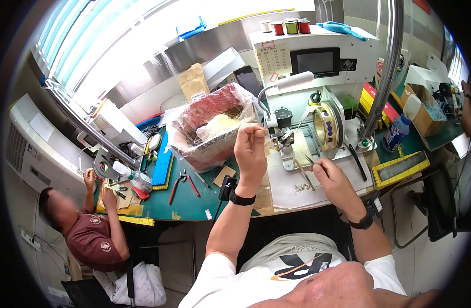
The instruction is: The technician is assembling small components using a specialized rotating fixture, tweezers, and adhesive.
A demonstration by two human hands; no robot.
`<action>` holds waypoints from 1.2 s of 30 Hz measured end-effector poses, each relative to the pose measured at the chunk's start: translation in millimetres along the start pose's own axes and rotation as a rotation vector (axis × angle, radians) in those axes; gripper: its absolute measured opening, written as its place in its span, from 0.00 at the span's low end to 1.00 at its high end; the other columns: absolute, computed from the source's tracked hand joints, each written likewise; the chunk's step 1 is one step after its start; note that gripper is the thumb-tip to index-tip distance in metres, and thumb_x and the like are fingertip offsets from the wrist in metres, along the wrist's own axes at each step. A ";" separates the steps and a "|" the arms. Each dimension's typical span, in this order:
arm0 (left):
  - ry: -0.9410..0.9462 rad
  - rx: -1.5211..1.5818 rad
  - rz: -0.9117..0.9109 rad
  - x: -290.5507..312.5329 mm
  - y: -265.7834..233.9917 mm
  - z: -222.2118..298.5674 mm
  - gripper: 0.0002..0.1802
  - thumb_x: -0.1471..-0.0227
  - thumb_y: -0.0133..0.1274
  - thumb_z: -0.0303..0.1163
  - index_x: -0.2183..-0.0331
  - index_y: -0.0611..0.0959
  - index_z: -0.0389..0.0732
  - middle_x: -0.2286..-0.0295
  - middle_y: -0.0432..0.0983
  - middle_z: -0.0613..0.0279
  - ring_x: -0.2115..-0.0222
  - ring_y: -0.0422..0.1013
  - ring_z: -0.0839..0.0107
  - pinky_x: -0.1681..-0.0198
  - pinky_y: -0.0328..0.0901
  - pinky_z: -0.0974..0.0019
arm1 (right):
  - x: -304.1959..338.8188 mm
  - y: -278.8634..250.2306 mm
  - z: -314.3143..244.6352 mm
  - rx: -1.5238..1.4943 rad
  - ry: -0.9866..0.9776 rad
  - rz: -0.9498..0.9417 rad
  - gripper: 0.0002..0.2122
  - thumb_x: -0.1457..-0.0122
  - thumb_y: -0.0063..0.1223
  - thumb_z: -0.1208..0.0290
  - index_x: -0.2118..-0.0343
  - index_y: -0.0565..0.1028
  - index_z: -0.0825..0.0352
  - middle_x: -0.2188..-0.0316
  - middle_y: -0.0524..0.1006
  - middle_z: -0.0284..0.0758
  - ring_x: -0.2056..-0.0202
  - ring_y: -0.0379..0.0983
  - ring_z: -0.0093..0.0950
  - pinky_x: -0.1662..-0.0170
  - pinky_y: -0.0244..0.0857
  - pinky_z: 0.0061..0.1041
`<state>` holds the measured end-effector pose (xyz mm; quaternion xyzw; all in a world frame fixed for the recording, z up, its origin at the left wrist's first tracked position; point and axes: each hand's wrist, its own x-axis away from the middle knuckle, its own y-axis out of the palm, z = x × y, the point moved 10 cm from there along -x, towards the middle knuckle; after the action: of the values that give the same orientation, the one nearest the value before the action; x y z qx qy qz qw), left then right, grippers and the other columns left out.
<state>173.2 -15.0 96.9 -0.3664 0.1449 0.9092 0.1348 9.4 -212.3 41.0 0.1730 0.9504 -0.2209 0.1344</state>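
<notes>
My left hand (251, 149) is raised beside the right rim of a plastic-lined box (199, 159), its fingers pinched together. Whatever they hold, if anything, is too small to make out. Inside the box lies a loose heap of pale, fine strands (217, 127). Lower and to the right, my right hand (332, 178) is closed on a slim metal tool whose two thin tips look like tweezers (309, 159). These tips point at the small winding machine (287, 139), which has a gold-coloured ring wheel (325, 126). White paper (317, 197) with small wiry bits lies below that hand.
Red-handled pliers (183, 180) lie left on the green mat, near a blue tray (162, 161). A black-handled tool (358, 161), a bottle (396, 134) and a yellow-edged tray (400, 170) stand right. Thread spools (291, 25) top the machine. At far left, a co-worker (94, 231) handles small parts.
</notes>
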 end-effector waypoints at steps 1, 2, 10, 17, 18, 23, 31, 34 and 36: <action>-0.001 0.039 0.042 -2.9 -10.0 5.4 0.05 0.24 0.56 0.29 0.56 0.79 0.37 0.60 0.77 0.68 0.61 0.70 0.81 0.54 0.67 0.74 | 8.1 -12.4 0.7 0.098 -0.012 0.051 0.13 0.24 0.55 0.63 0.54 0.79 0.69 0.66 0.80 0.40 0.67 0.76 0.38 0.65 0.66 0.37; -0.002 0.077 0.086 -7.0 -20.5 11.5 0.06 0.24 0.56 0.29 0.56 0.80 0.37 0.60 0.77 0.68 0.61 0.71 0.81 0.54 0.67 0.74 | 15.9 -25.9 -2.1 0.194 -0.023 0.101 0.11 0.27 0.58 0.65 0.54 0.80 0.70 0.63 0.82 0.43 0.63 0.78 0.43 0.61 0.67 0.40; 0.298 -1.160 0.375 -51.2 -55.0 76.7 0.23 0.36 0.65 0.27 0.41 0.79 0.43 0.58 0.78 0.64 0.51 0.71 0.56 0.45 0.59 0.45 | 41.0 -73.8 -34.9 0.916 -0.213 0.451 0.10 0.40 0.65 0.78 0.56 0.83 0.71 0.60 0.81 0.42 0.51 0.76 0.48 0.47 0.65 0.48; 0.201 -0.949 0.157 -37.7 -51.6 40.5 0.16 0.33 0.62 0.30 0.46 0.82 0.40 0.66 0.77 0.61 0.64 0.74 0.61 0.53 0.64 0.55 | 6.1 -19.0 -37.8 0.117 -0.173 0.067 0.13 0.27 0.63 0.68 0.48 0.83 0.72 0.62 0.85 0.39 0.62 0.82 0.31 0.54 0.76 0.30; 0.196 -0.926 0.136 -31.7 -44.3 36.1 0.14 0.33 0.63 0.31 0.49 0.82 0.38 0.68 0.76 0.59 0.66 0.73 0.63 0.57 0.67 0.57 | 0.0 -10.9 -32.1 -0.001 -0.127 0.058 0.14 0.26 0.62 0.67 0.46 0.82 0.73 0.61 0.85 0.38 0.61 0.81 0.30 0.53 0.75 0.29; -0.075 -0.465 0.154 13.2 -8.7 -6.7 0.08 0.35 0.63 0.22 0.55 0.83 0.36 0.68 0.77 0.60 0.71 0.72 0.70 0.63 0.70 0.62 | -31.9 31.4 -5.0 -0.486 0.080 0.043 0.25 0.21 0.56 0.62 0.31 0.70 0.76 0.57 0.81 0.32 0.58 0.77 0.20 0.53 0.73 0.23; -0.478 -0.047 -0.272 48.2 27.8 -87.1 0.08 0.21 0.49 0.31 0.59 0.78 0.40 0.76 0.76 0.68 0.76 0.72 0.80 0.72 0.65 0.71 | -76.7 51.9 9.8 -0.809 0.108 0.173 0.10 0.21 0.56 0.64 0.50 0.74 0.66 0.65 0.75 0.26 0.67 0.71 0.14 0.64 0.67 0.16; -0.552 0.027 -0.315 52.2 31.6 -90.5 0.13 0.19 0.46 0.37 0.58 0.77 0.41 0.76 0.75 0.69 0.77 0.72 0.79 0.73 0.65 0.72 | -80.5 51.0 8.9 -0.835 0.100 0.259 0.08 0.21 0.56 0.66 0.56 0.75 0.65 0.69 0.75 0.26 0.71 0.70 0.14 0.67 0.66 0.15; -0.583 0.039 -0.332 54.7 31.2 -95.0 0.14 0.18 0.44 0.39 0.59 0.77 0.41 0.76 0.75 0.68 0.77 0.72 0.79 0.73 0.65 0.72 | -77.8 52.1 10.0 -0.832 0.123 0.310 0.08 0.21 0.56 0.67 0.57 0.75 0.65 0.69 0.75 0.26 0.71 0.70 0.14 0.68 0.67 0.16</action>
<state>183.7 -70.5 -2.0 -0.1068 0.0559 0.9385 0.3236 101.7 -194.0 38.7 0.2573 0.9275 0.2134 0.1674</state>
